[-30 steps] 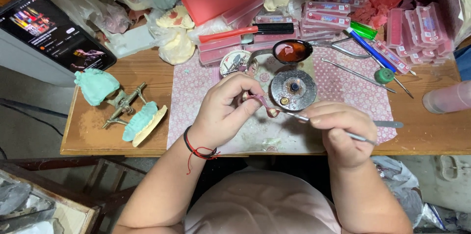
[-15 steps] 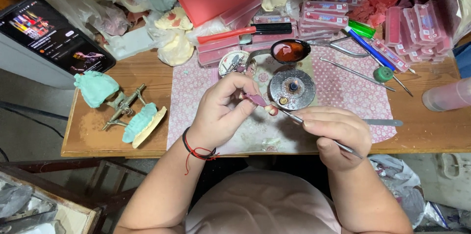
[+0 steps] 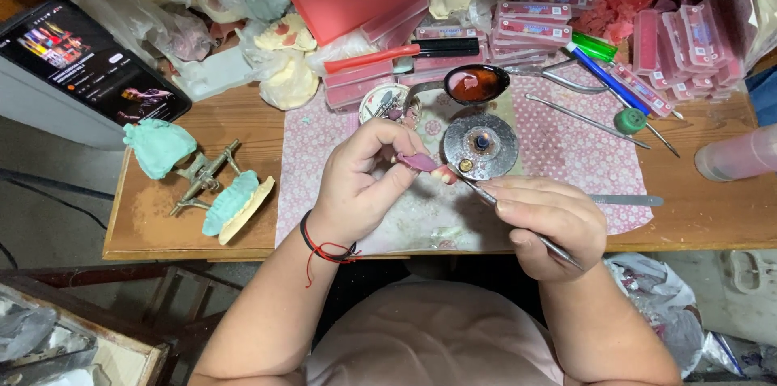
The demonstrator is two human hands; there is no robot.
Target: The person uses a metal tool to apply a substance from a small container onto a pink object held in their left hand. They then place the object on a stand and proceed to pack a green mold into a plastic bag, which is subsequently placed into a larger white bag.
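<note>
Right hand (image 3: 550, 228) grips a thin metal instrument (image 3: 518, 220) pen-fashion, tip meeting the small pink wax piece (image 3: 421, 162), which the left hand (image 3: 364, 184) pinches at its fingertips above the patterned cloth (image 3: 566, 151), steadied for fine work. Beyond: round burner (image 3: 480, 146), spoon (image 3: 473, 83).

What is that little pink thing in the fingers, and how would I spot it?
Start at the flowered pink mat on the wooden bench, and find the round grey metal disc. Just left of it, the left hand pinches a small pink piece. Unlike the boxed pink strips behind, a thin metal tool touches it.
</note>
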